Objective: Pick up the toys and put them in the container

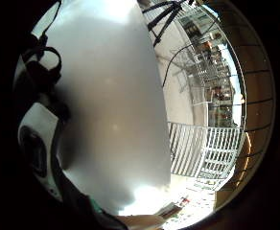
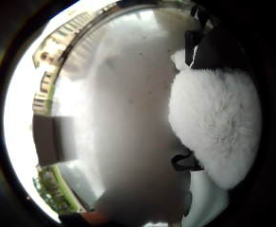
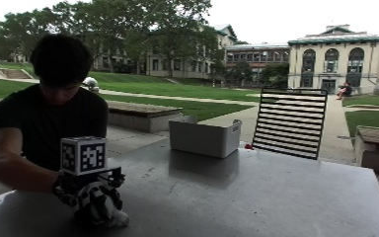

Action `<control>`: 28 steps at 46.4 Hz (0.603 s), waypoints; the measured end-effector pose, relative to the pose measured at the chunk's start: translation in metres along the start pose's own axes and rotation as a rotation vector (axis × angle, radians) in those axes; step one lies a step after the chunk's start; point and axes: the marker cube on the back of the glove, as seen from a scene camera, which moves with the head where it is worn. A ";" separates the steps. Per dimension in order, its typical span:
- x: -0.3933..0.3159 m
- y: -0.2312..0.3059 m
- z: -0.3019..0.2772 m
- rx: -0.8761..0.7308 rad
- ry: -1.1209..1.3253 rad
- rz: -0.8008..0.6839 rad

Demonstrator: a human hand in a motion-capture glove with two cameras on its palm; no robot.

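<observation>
Outdoors under a shaded roof, with lawns, trees and pale stone buildings behind, you sat at the near corner of a broad grey metal surface (image 3: 255, 192). Your black-gloved right hand (image 3: 92, 200) was down at that surface close to its front edge, and beneath it a fluffy white plush toy (image 3: 114, 218) showed as a pale tuft just under the glove. From the thumb-side palm view that same white furry toy (image 2: 216, 125) filled a large part of the frame, pressed close against the palm with the dull surface (image 2: 128, 118) spread out beside it. Your fingers (image 3: 100, 197) were curled down around the toy, gripping it against the surface; whether it was lifted clear of the metal could not be told. The little-finger-side palm view showed mostly the bare grey sheet (image 1: 111, 96) and a white slatted chair (image 1: 204, 151) past its edge. Well apart from your hand, near the far edge of the surface, stood a light grey rectangular plastic container (image 3: 204, 136) with an open top. Just beside its right corner lay a small red object (image 3: 248, 146), too small to identify. Behind the far edge stood the slatted chair back (image 3: 289, 122).
</observation>
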 end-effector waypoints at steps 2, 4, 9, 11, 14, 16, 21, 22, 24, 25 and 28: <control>-0.001 0.001 -0.002 -0.001 0.001 -0.002; -0.003 0.002 -0.004 -0.005 0.003 -0.001; -0.011 0.007 -0.016 -0.003 0.020 -0.007; -0.013 0.009 -0.021 0.001 0.026 -0.007; -0.014 0.011 -0.026 0.000 0.021 -0.008; -0.014 0.012 -0.028 -0.002 0.012 -0.010; -0.012 0.015 -0.035 0.013 0.000 0.000; -0.012 0.015 -0.037 0.017 -0.003 0.001; -0.011 0.015 -0.042 0.024 -0.008 0.006; -0.010 0.016 -0.044 0.027 -0.010 0.008; -0.009 0.016 -0.054 0.039 -0.015 0.020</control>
